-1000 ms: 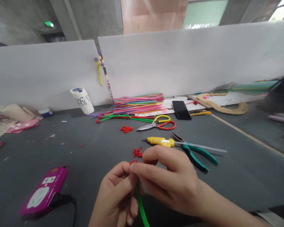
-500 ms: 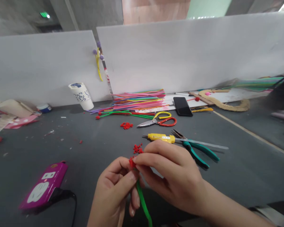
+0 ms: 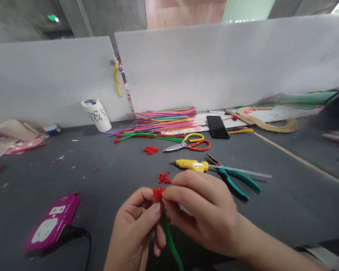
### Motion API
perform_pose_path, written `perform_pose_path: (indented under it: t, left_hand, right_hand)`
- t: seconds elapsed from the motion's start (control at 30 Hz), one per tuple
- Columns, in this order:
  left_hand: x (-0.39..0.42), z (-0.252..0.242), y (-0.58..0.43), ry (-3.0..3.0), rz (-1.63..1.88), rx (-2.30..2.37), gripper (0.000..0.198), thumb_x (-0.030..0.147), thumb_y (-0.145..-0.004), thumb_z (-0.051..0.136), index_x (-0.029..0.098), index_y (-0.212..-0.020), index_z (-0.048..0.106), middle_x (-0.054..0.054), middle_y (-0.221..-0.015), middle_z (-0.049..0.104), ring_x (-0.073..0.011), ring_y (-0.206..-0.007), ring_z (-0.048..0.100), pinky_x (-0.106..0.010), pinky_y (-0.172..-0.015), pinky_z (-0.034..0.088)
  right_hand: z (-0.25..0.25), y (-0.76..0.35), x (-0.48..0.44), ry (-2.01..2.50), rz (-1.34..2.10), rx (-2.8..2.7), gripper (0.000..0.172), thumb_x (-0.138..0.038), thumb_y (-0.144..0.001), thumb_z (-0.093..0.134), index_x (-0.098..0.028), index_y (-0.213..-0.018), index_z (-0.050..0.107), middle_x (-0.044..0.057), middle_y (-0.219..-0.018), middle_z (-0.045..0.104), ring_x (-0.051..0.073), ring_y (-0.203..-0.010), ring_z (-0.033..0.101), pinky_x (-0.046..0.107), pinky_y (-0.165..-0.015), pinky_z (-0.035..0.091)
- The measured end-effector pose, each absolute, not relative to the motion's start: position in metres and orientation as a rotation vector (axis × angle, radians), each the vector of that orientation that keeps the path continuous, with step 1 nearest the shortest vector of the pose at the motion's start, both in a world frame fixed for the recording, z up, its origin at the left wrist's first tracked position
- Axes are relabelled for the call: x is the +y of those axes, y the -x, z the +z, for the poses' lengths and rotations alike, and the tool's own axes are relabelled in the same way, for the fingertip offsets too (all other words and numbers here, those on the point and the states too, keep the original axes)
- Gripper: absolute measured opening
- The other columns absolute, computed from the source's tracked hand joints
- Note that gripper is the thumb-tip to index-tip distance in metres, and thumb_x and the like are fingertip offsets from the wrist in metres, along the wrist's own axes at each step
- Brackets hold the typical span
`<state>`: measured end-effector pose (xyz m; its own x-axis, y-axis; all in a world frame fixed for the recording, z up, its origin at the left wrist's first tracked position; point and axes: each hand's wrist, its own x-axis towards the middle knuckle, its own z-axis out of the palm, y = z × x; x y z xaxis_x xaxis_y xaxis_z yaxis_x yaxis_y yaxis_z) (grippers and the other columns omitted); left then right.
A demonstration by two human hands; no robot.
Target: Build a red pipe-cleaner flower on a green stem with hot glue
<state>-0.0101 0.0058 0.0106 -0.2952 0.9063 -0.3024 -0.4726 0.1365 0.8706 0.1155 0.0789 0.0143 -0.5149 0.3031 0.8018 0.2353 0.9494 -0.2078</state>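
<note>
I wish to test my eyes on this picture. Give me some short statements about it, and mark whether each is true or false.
1. The left hand holds a green stem with a red tuft at its top. True.
2. The right hand grips the pliers. False: its fingers are at the red tuft.
3. The phone lies nearer to the hands than the scissors. False: the scissors are nearer.
4. The yellow tool lies between the scissors and the right hand. True.

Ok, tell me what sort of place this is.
Probably a craft workshop: bundled coloured stems lie before a white partition, scissors and pliers lie on the dark table, and the left hand holds a green stem with a red tuft.
</note>
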Motion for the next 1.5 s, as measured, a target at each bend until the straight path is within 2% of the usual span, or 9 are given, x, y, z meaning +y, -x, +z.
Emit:
perform_pose_path:
  t: [0.2,0.47,1.1,1.17,1.3,1.4,1.5]
  left_hand:
    - [0.006,0.013,0.007,-0.5,1.504,1.275,0.028,0.031,-0.059,0.083,0.016,-0.065,0.061,0.008,-0.042,0.052,-0.0018,-0.03,0.043,-0.009,-0.031,0.031]
    - [0.006,0.004,0.016,-0.59,1.457,1.19,0.03,0.036,-0.06,0.084,0.016,-0.066,0.063,0.006,-0.043,0.055,-0.0044,-0.031,0.048,-0.01,-0.03,0.036]
    - [0.006,0.009,0.01,-0.545,1.501,1.259,0.028,0.032,-0.06,0.083,0.016,-0.065,0.061,0.008,-0.039,0.05,-0.0028,-0.031,0.043,-0.009,-0.032,0.029]
    - [0.006,0.009,0.011,-0.516,1.494,1.24,0.026,0.03,-0.061,0.082,0.015,-0.066,0.061,0.008,-0.039,0.049,-0.0026,-0.031,0.043,-0.009,-0.032,0.029]
    - [0.007,0.009,0.019,-0.482,1.447,1.149,0.017,0.025,-0.068,0.075,0.014,-0.068,0.062,0.005,-0.049,0.055,-0.0003,-0.033,0.039,-0.01,-0.035,0.028]
    - [0.008,0.01,0.025,-0.524,1.406,1.093,0.016,0.022,-0.075,0.068,0.012,-0.064,0.061,0.003,-0.058,0.059,0.0019,-0.034,0.035,-0.011,-0.035,0.025]
    - [0.008,0.011,0.03,-0.537,1.385,1.033,0.012,0.02,-0.08,0.062,0.014,-0.07,0.064,0.003,-0.061,0.06,0.0021,-0.032,0.034,-0.012,-0.033,0.021]
  right_hand:
    - [0.014,-0.115,0.077,0.37,0.064,-2.127,0.018,-0.012,-0.088,0.051,-0.015,-0.074,0.062,0.004,-0.071,0.06,0.013,-0.062,0.053,0.025,-0.058,0.046]
    - [0.014,-0.113,0.078,0.381,0.041,-2.111,0.018,-0.011,-0.088,0.051,-0.015,-0.074,0.062,0.004,-0.072,0.062,0.013,-0.063,0.054,0.024,-0.059,0.046]
    - [0.011,-0.112,0.078,0.386,0.027,-2.136,0.018,-0.01,-0.087,0.052,-0.013,-0.073,0.064,0.007,-0.071,0.062,0.015,-0.061,0.053,0.028,-0.057,0.044]
    - [0.012,-0.113,0.077,0.381,0.086,-2.137,0.015,-0.009,-0.087,0.052,-0.013,-0.078,0.063,0.006,-0.073,0.062,0.015,-0.063,0.054,0.027,-0.058,0.044]
    - [0.024,-0.122,0.077,0.38,0.423,-2.066,0.013,-0.01,-0.088,0.049,-0.014,-0.092,0.06,0.003,-0.077,0.06,0.011,-0.066,0.056,0.021,-0.062,0.045]
    - [0.032,-0.132,0.087,0.717,0.387,-2.14,0.014,-0.019,-0.091,0.047,-0.018,-0.084,0.059,-0.001,-0.067,0.059,0.011,-0.058,0.055,0.022,-0.057,0.041]
    - [0.029,-0.141,0.106,1.513,0.202,-2.523,0.037,-0.041,-0.094,0.044,-0.02,-0.068,0.059,0.002,-0.063,0.062,0.018,-0.061,0.06,0.027,-0.056,0.036]
